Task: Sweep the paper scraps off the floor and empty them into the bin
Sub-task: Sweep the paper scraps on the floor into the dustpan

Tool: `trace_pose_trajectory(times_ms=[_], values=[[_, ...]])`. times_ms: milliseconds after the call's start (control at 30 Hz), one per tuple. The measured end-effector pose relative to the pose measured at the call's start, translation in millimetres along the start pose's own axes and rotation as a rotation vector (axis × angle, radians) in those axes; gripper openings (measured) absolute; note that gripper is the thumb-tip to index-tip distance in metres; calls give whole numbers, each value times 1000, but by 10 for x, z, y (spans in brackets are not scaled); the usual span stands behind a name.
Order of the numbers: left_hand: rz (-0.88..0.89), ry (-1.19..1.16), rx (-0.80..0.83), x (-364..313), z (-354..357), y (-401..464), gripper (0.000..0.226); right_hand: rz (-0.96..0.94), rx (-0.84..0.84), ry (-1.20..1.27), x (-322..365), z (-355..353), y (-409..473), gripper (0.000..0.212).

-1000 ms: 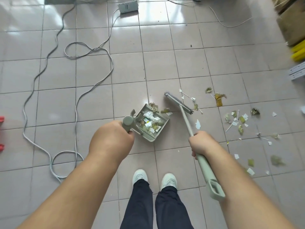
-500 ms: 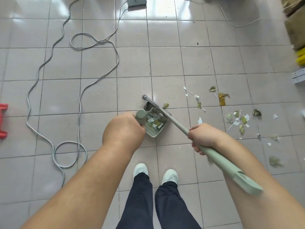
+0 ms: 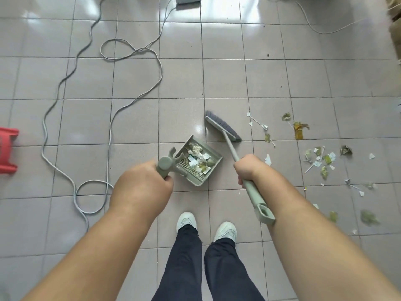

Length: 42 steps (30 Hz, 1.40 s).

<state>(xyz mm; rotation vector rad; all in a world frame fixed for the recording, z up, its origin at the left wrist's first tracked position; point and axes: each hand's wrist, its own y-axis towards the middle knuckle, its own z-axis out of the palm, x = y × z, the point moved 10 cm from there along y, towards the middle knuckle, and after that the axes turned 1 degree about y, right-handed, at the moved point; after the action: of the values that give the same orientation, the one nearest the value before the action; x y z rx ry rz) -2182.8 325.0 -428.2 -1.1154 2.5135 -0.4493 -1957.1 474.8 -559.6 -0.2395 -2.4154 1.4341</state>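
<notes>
The left hand was clamped on the dustpan handle and the right hand on the broom shaft, the two well apart. The broom's long axis ran from the right hand up-left to its head beside the pan's mouth, which faced up-right. A hard stroke could scatter the paper scraps lying right, or tilting could spill those already collected.

Grey-green dustpan holds scraps – broom head beside it; more paper scraps scattered right.
</notes>
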Motion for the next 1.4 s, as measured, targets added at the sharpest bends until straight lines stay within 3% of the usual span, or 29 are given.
trace_pose_trajectory(times_ms=[167, 300, 567, 733, 867, 967, 1233, 1400], values=[[-12, 3, 9, -27, 34, -11, 24, -3, 115, -8, -208, 201, -366, 26], [-12, -3, 7, -39, 24, -2, 26, -6, 163, 54, -329, -91, -626, 13], [17, -2, 23, -206, 87, 3, 24, -60, -11, 67, -278, -293, -390, 22], [43, 10, 37, -367, 109, 30, 24, 6, 107, -16, -303, 44, -352, 35], [74, 1, 52, -508, 118, 32, 23, 24, 170, 91, -561, -177, -533, 20], [134, 19, 78, -688, 132, 45, 17, 47, 121, 229, -912, -584, -627, 10], [278, 108, 129, -1360, 328, 16, 16, 181, -198, 347, -1961, -1071, -275, 18], [355, 154, 159, -1765, 496, -87, 12, 258, -163, 396, -2161, -938, -12, 25]])
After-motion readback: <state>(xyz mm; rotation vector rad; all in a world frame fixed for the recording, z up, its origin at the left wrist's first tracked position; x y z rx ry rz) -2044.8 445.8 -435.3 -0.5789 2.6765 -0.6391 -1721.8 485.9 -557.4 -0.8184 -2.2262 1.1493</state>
